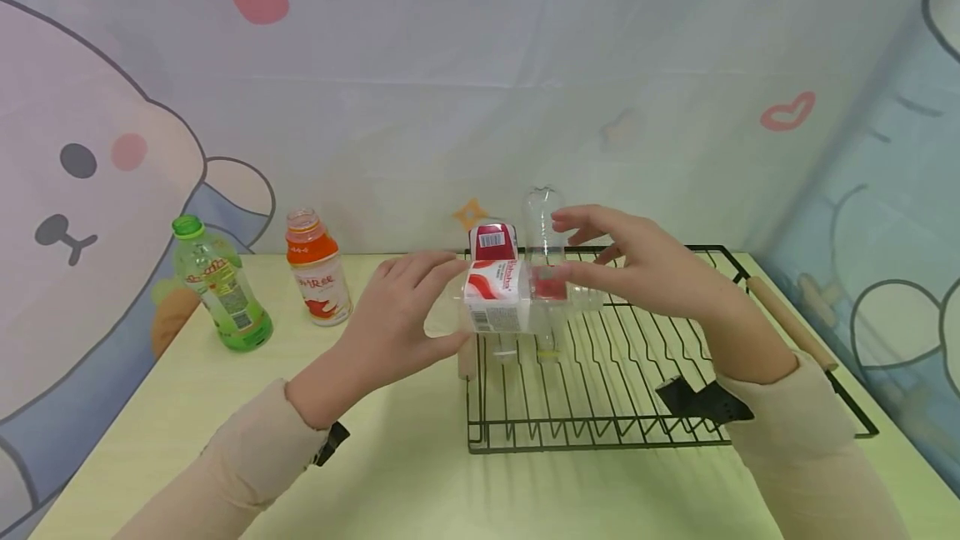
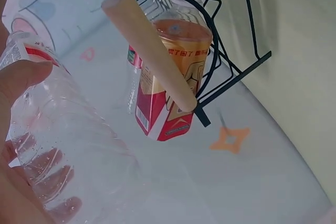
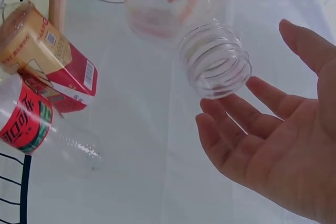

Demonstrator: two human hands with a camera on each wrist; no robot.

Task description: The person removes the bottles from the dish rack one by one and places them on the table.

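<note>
Held sideways above the dish rack, a clear plastic bottle [image 1: 498, 300] with a white and red label has its uncapped neck [image 3: 218, 66] pointing right. My left hand [image 1: 405, 319] grips the bottle's body, thumb in front, and its fingers [image 2: 55, 169] show through the clear plastic. Near the neck, my right hand [image 1: 645, 265] has its fingers spread and loosely bent, with fingertips right by the neck's rim in the right wrist view. Behind the held bottle, a red and orange labelled bottle [image 2: 178, 77] and a clear red-labelled bottle [image 1: 543, 219] are in the rack, necks down.
The black wire rack [image 1: 600, 432] has wooden handles [image 1: 791, 323] at its sides. On the table's left stand a green bottle [image 1: 232, 307] and an orange and white labelled bottle [image 1: 318, 273], both uncapped. A printed cloth [image 1: 420, 90] hangs behind the table.
</note>
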